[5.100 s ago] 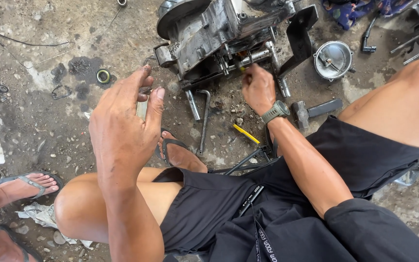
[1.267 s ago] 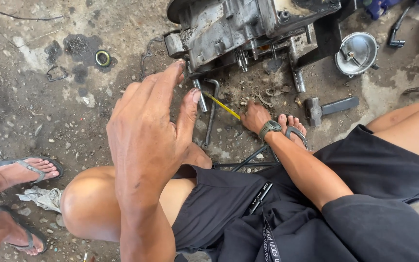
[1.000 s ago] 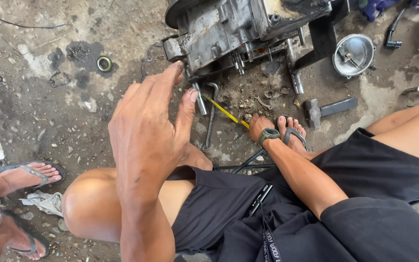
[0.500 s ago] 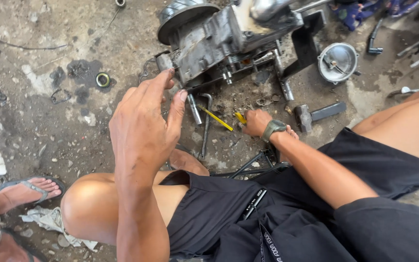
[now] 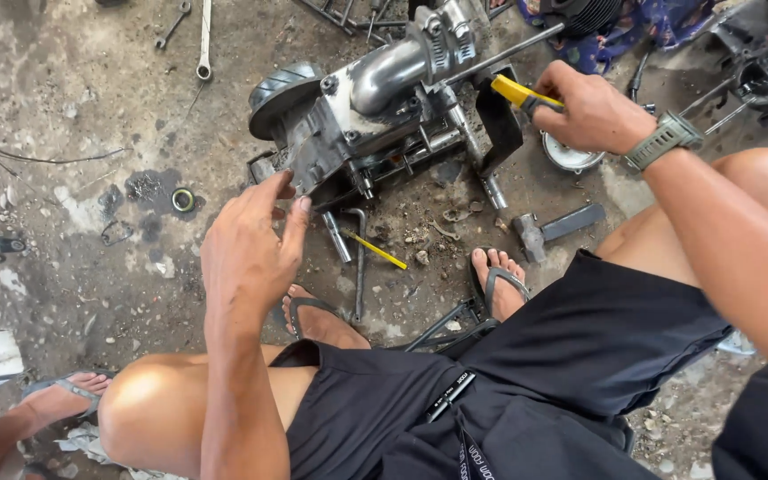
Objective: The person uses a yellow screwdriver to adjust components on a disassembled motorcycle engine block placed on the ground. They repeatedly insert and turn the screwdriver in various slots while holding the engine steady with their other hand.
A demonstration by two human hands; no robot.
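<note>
A grimy metal engine block (image 5: 375, 116) with a curved pipe lies on the dirty concrete floor in front of me. My left hand (image 5: 251, 244) hangs open just below its near left corner, fingertips close to the casing. My right hand (image 5: 593, 111) is shut on a yellow-handled tool (image 5: 516, 93), held at the engine's right side beside a black bracket (image 5: 500, 124). A thin yellow-shafted tool (image 5: 375, 251) and a bent metal rod (image 5: 357, 267) lie on the floor under the engine.
A hammer (image 5: 557, 227) lies right of my sandalled foot (image 5: 498, 283). A round metal bowl (image 5: 571, 158) sits behind my right hand. Wrenches (image 5: 204, 40) lie at top left, a small bearing ring (image 5: 183, 199) at left. Another person's sandalled foot (image 5: 60, 396) is at bottom left.
My right hand rose from the floor near my foot to the engine's right side, now gripping a yellow-handled tool. My left hand moved closer to the engine casing.
</note>
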